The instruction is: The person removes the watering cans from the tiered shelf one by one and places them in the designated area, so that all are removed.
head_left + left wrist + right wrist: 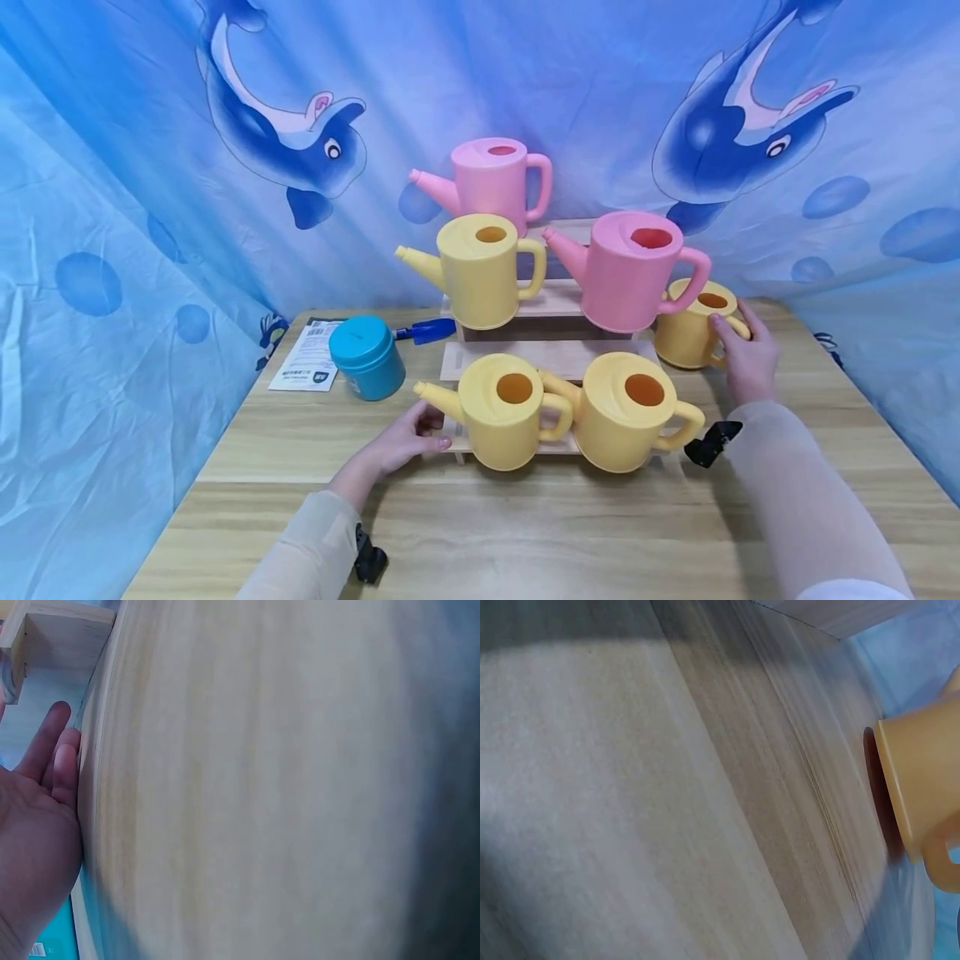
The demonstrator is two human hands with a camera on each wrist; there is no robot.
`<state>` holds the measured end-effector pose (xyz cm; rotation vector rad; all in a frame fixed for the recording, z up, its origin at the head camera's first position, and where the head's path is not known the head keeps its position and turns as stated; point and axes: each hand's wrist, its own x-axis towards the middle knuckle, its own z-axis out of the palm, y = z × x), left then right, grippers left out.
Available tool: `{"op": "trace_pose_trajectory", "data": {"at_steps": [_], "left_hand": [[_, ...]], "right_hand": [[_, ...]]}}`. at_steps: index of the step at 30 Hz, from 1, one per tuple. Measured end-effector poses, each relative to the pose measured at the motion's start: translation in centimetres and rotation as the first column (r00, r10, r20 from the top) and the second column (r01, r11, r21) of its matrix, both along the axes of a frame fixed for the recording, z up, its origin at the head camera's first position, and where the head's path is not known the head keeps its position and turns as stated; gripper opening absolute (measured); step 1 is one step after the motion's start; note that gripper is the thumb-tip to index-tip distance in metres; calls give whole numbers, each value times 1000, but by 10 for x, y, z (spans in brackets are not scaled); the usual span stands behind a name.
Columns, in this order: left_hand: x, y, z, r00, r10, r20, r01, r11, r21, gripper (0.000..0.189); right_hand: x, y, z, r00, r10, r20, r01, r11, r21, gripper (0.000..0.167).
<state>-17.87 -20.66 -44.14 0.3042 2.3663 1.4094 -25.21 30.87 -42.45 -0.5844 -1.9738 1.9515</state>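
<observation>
My right hand grips the handle of a yellow toy watering can, right of the stepped wooden stand. In the right wrist view that can is low over the tabletop; whether its base touches, I cannot tell. At the stand's front left corner is my left hand, its thumb by the lowest step and its fingers relaxed. Two yellow watering cans, one at left and one at right, stand on that step. Higher up are another yellow can and a pink can; a second pink can tops the stand.
Left of the stand are a turquoise lidded tub, a small blue shovel and a printed sheet. Blue dolphin-print cloth hangs behind and beside the wooden table.
</observation>
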Motion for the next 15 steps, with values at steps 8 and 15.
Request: {"op": "trace_pose_trajectory", "data": {"at_steps": [8, 15], "left_hand": [[7, 4, 18, 1000, -11, 18, 11, 1000, -19, 58], [-4, -1, -8, 1000, 13, 1, -13, 1000, -14, 61]], "right_hand": [[-2, 0, 0, 1000, -14, 9, 13, 994, 104, 72], [-1, 4, -2, 1000, 12, 2, -12, 981, 192, 70]]}}
